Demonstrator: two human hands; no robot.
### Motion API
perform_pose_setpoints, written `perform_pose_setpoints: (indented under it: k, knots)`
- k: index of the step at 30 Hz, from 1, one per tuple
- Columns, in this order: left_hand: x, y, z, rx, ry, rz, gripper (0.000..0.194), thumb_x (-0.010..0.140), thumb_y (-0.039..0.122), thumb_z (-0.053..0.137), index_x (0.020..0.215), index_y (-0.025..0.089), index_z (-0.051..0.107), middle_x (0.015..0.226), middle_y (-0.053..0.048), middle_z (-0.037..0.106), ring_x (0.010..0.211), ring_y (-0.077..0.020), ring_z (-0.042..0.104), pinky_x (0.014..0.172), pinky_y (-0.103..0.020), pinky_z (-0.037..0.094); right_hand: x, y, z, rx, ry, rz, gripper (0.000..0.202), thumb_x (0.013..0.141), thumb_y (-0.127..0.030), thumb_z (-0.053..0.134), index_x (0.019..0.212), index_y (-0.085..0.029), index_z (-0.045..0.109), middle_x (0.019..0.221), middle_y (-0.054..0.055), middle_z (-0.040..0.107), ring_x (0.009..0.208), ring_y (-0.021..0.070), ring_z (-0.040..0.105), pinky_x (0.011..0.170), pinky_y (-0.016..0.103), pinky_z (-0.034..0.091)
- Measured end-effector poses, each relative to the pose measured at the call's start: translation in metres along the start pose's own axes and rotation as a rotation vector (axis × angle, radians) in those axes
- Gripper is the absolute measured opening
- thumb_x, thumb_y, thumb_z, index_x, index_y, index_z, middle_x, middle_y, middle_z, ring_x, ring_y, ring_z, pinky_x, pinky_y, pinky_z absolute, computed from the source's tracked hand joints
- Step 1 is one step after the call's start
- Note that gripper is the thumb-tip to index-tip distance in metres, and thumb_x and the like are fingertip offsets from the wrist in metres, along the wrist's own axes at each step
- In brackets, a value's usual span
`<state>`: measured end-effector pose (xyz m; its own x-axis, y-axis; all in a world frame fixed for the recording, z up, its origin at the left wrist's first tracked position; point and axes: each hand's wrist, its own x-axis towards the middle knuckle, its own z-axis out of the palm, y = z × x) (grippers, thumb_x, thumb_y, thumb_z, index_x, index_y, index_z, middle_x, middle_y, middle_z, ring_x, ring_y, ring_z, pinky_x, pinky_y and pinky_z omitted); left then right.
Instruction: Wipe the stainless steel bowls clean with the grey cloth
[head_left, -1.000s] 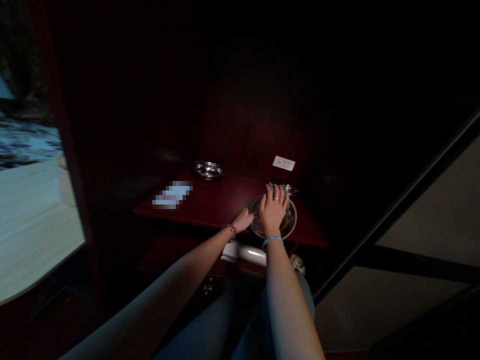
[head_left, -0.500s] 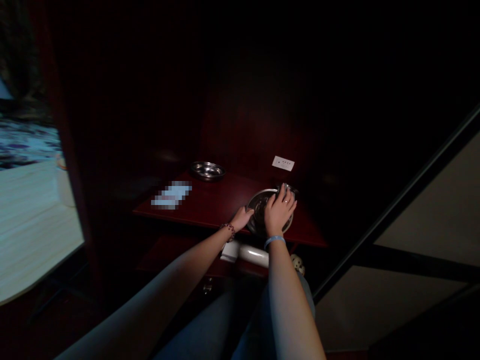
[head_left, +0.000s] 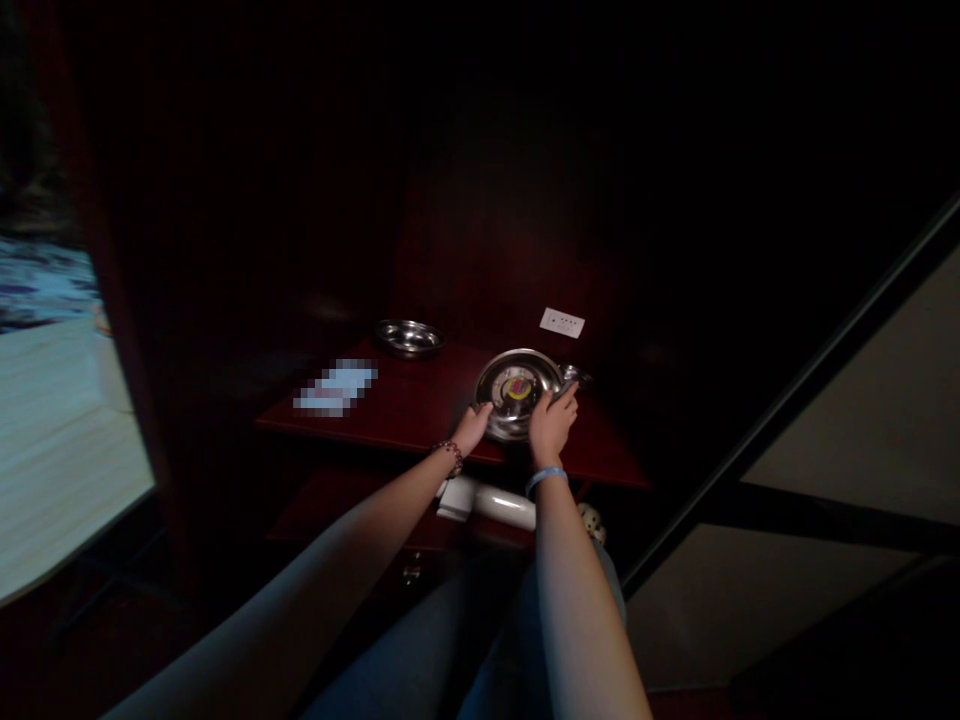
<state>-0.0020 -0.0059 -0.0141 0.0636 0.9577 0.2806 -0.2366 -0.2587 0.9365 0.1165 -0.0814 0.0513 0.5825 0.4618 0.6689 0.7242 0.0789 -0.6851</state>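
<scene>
Since half a second ago, one round metal dish [head_left: 504, 380] has been shifted slightly leftward and away from the body, and the right hand [head_left: 553, 425] has been drawn from across its inside to its right rim, so that one yellow label [head_left: 519, 388] is uncovered.

At far left, one pale table [head_left: 60, 460] is seen, with one pale container [head_left: 112, 370] set at its right edge. On the dark red worktop [head_left: 412, 405], one pale, pixelated item [head_left: 337, 388] is laid near the left end, and one second metal dish [head_left: 409, 341] is placed behind it. The left rim of the first dish is grasped by the left hand [head_left: 471, 428], above whose wrist one beaded bracelet [head_left: 454, 456] is worn. That dish is held over the front of the worktop, its inside turned toward the body. One small grey piece [head_left: 568, 388] is clasped by the right hand; one blue band [head_left: 546, 478] is worn on that wrist. Behind, one shiny metal object [head_left: 576, 375], perhaps a third dish, is partly hidden. One white socket plate [head_left: 562, 322] is mounted on the wall above. Below, one white cylinder [head_left: 506, 507] is kept on the lower shelf [head_left: 319, 505].
</scene>
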Motion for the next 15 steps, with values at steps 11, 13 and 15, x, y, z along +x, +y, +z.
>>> perform_pose_setpoints:
  k: [11,13,15]
  knots:
    - [-0.009,0.016,0.001,-0.070,-0.011,-0.045,0.061,0.086,0.067,0.054,0.106,0.011,0.071,0.106,-0.015,0.077,0.114,-0.0268,0.067,0.104,-0.036,0.047,-0.006,0.026,0.040,0.073,-0.137,0.150,0.069,0.098,-0.036,0.026,0.149,0.010,0.031,0.127,0.037,0.060,0.112,0.0370,0.065,0.098,0.050,0.046]
    - [-0.013,0.022,0.001,-0.080,-0.017,-0.041,0.061,0.086,0.065,0.055,0.108,0.011,0.071,0.110,-0.016,0.076,0.119,-0.0278,0.065,0.107,-0.039,0.044,-0.007,0.029,0.043,0.123,-0.173,0.119,0.068,0.098,-0.037,0.025,0.148,0.008,0.034,0.116,0.031,0.067,0.103,0.0337,0.069,0.093,0.046,0.050]
    - [-0.015,0.027,0.001,-0.094,-0.030,-0.036,0.059,0.086,0.063,0.057,0.111,0.011,0.071,0.114,-0.016,0.075,0.122,-0.0286,0.063,0.111,-0.041,0.041,-0.007,0.029,0.045,0.183,-0.200,0.114,0.066,0.097,-0.037,0.025,0.146,0.005,0.039,0.106,0.026,0.072,0.096,0.0303,0.071,0.087,0.042,0.053]
